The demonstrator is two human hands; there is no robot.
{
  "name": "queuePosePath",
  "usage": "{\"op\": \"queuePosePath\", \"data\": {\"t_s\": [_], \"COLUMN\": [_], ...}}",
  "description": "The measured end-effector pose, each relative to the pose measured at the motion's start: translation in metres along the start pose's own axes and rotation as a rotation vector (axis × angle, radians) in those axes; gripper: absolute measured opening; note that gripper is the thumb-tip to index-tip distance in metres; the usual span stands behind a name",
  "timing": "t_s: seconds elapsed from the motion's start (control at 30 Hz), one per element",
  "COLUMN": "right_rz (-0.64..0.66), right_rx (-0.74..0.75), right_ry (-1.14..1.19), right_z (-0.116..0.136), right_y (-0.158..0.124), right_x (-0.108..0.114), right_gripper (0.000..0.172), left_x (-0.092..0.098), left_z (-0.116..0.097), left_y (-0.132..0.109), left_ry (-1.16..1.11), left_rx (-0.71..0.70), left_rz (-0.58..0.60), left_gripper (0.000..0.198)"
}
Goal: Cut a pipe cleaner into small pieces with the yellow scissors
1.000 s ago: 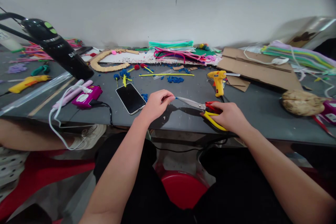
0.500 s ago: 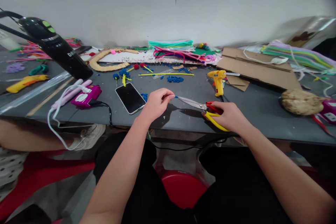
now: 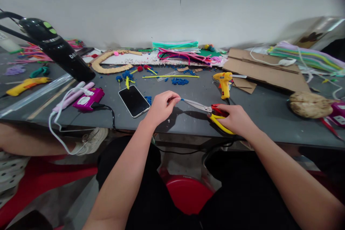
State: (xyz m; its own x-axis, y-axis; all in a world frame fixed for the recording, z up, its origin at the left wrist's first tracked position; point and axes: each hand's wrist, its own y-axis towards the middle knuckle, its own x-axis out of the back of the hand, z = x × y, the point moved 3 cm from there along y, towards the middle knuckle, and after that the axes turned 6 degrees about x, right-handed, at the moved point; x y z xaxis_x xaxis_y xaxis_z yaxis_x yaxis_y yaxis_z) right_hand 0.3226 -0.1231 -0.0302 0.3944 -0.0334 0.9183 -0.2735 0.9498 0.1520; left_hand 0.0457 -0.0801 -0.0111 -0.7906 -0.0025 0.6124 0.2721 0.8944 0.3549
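Note:
My right hand (image 3: 234, 119) grips scissors (image 3: 198, 105) by their red and yellow handles, the blades pointing left and nearly closed. Pinched in the fingertips of my left hand (image 3: 164, 105) is a short blue pipe cleaner piece (image 3: 182, 99); only its end shows, at the scissors' tips. Beyond the hands lie a pile of blue clippings (image 3: 180, 81) and a long yellow pipe cleaner (image 3: 170, 76). A phone (image 3: 134, 101) rests left of my left hand, with blue pompom flowers (image 3: 127, 75) on yellow stems behind it.
A yellow glue gun (image 3: 224, 83) stands beyond my right hand, near cardboard sheets (image 3: 265, 68). At left are a purple power block (image 3: 88, 100) with cords and a black handheld device (image 3: 60, 52). Pink pipe cleaners (image 3: 185, 56) lie along the wall. Another person's leg (image 3: 35, 139) shows lower left.
My left hand has shifted very slightly to the right with the blue piece. The scissor blades look a little closer together; the rest is unchanged.

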Motion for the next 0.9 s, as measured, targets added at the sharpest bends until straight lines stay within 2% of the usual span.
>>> {"op": "queuePosePath", "data": {"t_s": [0.23, 0.9], "right_rz": [-0.006, -0.004], "right_rx": [-0.003, -0.037], "right_ry": [0.008, -0.002], "right_z": [-0.0007, -0.0020], "right_y": [-0.0003, 0.0006], "right_x": [-0.0006, 0.0008], "right_gripper": [0.023, 0.024], "left_x": [-0.0002, -0.0019], "left_z": [-0.0002, 0.0009], "left_y": [-0.0002, -0.0005], "left_ry": [-0.006, -0.038], "left_rx": [0.011, 0.030], "left_rz": [0.010, 0.006], "left_gripper": [0.014, 0.019]}}
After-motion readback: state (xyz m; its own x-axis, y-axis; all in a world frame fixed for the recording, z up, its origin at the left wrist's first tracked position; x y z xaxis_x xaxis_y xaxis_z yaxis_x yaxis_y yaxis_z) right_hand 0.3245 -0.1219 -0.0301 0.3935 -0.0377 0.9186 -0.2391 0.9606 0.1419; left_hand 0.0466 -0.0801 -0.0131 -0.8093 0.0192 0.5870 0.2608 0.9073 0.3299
